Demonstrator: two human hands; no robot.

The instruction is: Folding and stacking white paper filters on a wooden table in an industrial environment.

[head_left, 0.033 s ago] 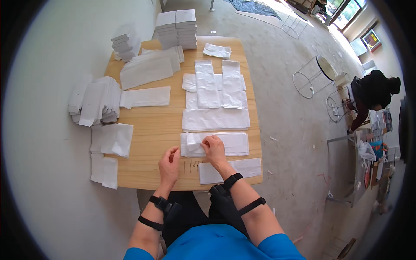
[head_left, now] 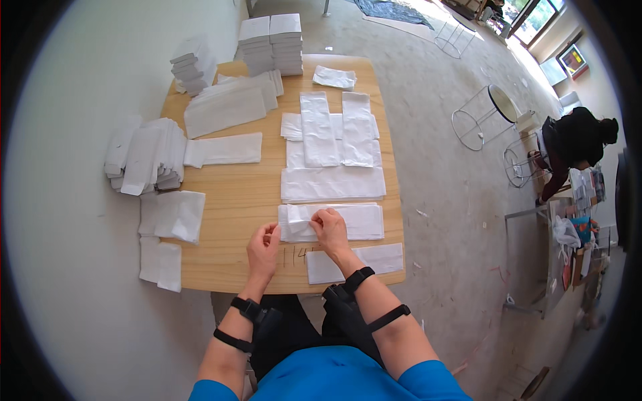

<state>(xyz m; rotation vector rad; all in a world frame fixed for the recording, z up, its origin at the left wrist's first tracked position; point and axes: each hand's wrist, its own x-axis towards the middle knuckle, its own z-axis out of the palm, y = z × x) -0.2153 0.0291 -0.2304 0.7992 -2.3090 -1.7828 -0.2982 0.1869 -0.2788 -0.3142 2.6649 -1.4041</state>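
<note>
My right hand point(head_left: 330, 230) is over a flat stack of white sheets point(head_left: 364, 222) near the front of the table. Its thumb and fingers pinch the loose end of a thin white sheet point(head_left: 301, 215), turned over on top of the stack. My left hand point(head_left: 263, 247) hovers by the stack's left edge. Its fingers are curled together, and nothing shows between them. Closer to me, partly under my right wrist, lies another white sheet point(head_left: 381, 258). Beyond the stack are more layered white sheets point(head_left: 333, 184), with two narrow strips point(head_left: 319, 130) laid across them.
Stacked white boxes point(head_left: 271, 47) stand at the table's far left. More flat white packs point(head_left: 150, 157) pile up by the wall, with folded sheets point(head_left: 180, 210) nearer. A stool point(head_left: 503, 103) is right of the wooden table point(head_left: 234, 214); another person point(head_left: 578, 137) bends over a side table.
My left hand has shifted slightly right and up, nearer the stack's left edge. The right hand keeps its pinch in the same place.
</note>
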